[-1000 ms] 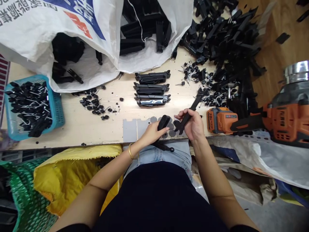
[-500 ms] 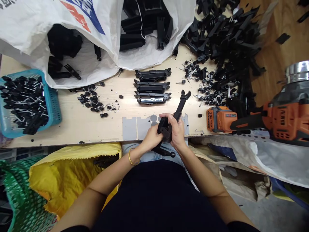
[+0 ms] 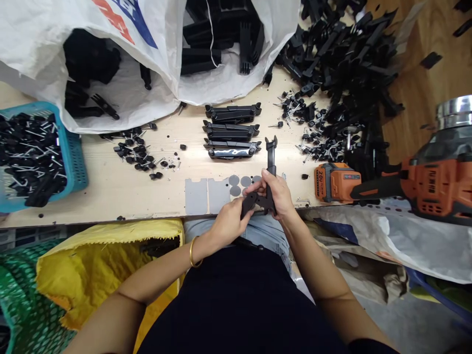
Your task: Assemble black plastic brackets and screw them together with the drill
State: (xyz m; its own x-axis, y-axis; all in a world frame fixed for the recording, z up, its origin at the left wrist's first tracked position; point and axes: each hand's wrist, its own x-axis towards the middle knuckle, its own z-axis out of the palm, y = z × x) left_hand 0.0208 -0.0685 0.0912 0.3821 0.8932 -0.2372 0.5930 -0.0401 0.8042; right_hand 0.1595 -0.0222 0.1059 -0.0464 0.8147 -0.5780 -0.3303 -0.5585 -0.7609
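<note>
My right hand (image 3: 279, 195) grips a long black plastic bar (image 3: 271, 156) that points away from me, its forked end toward the table's middle. My left hand (image 3: 229, 223) holds a shorter black plastic piece (image 3: 249, 202) against the bar's near end, at the front edge of the wooden table (image 3: 121, 182). Both hands are closed and touch each other over my lap. Three finished black assemblies (image 3: 231, 129) lie in a row just beyond the hands.
A white sack (image 3: 121, 59) of black parts lies open at the back. A blue basket (image 3: 75, 152) of black pins stands at the left, loose pins (image 3: 138, 152) beside it. A heap of black bars (image 3: 342, 64) fills the right. An orange cordless drill (image 3: 424, 184) lies at the right edge.
My right hand brought the long bar from the right to my left hand and turned it from slanted to pointing straight away. The two pieces now meet.
</note>
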